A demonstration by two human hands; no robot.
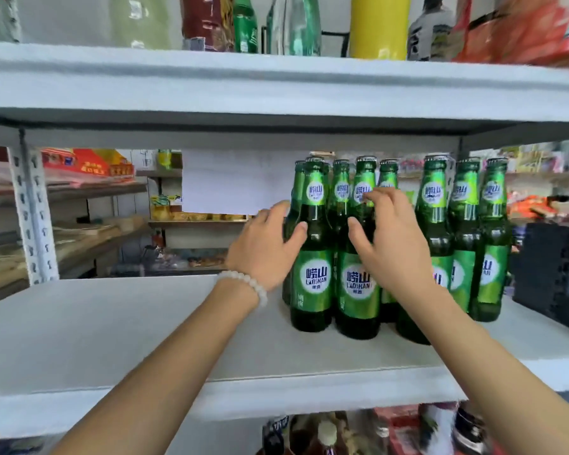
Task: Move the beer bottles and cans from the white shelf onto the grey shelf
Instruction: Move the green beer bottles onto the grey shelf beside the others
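Several green beer bottles with green labels stand upright in a cluster on the right half of a pale shelf board (96, 326). My left hand (265, 246), with a white bead bracelet at the wrist, reaches round the left side of the front-left bottle (311, 257); its thumb touches the bottle's shoulder. My right hand (390, 238) hovers in front of the front-middle bottle (357, 284), fingers spread and loosely bent near its neck, thumb close to the shoulder. Neither hand grips a bottle. No cans are visible.
A shelf board (276, 90) above carries bottles, a yellow cylinder and packets. Three more green bottles (463, 238) stand at the right. A perforated white upright (33, 215) is at the left. Goods sit on the shelf below (375, 431). Other shelving shows behind.
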